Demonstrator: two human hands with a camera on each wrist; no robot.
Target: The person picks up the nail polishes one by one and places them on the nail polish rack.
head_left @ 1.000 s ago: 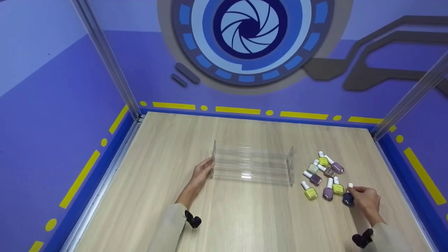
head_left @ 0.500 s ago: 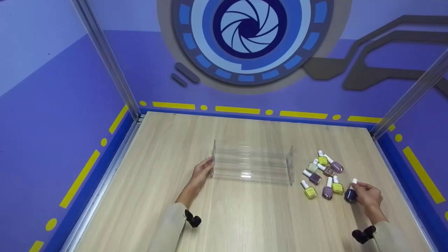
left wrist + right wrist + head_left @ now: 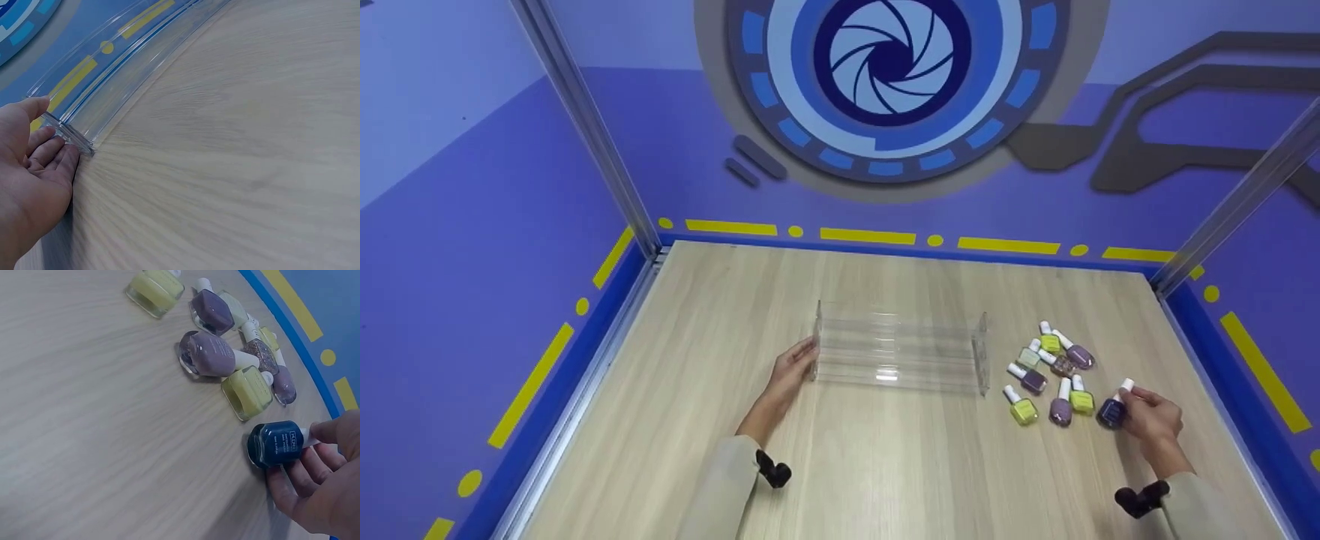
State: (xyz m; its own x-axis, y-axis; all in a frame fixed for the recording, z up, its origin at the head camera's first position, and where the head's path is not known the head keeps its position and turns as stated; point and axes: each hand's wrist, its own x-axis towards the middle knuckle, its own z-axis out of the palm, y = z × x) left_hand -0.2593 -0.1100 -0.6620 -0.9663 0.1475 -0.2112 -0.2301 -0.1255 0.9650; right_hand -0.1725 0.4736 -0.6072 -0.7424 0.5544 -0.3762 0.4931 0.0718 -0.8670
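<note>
A clear acrylic display rack (image 3: 900,356) with stepped tiers stands mid-table. My left hand (image 3: 793,367) holds its left end panel; in the left wrist view the thumb (image 3: 38,105) lies at the panel's upper edge, the other fingers bent lower down against it. On the right, my right hand (image 3: 1153,416) pinches a dark blue nail polish bottle (image 3: 278,443) near its white cap, fingers under it. The bottle leans, cap toward the hand. Beside it lie a yellow nail polish (image 3: 1082,402) and a mauve one (image 3: 1060,412).
More nail polish bottles lie left of and beyond the right hand: a yellow one (image 3: 1024,412), a dark purple one (image 3: 1033,382), a pale green one (image 3: 1029,358), a glittery one (image 3: 1063,366), a mauve one (image 3: 1081,356) and another yellow one (image 3: 1050,343). Printed panels (image 3: 885,202) wall the table.
My right hand has shifted slightly right and away from me with the dark blue nail polish, drawing it apart from the yellow one. The left hand and the rack have stayed in place.
</note>
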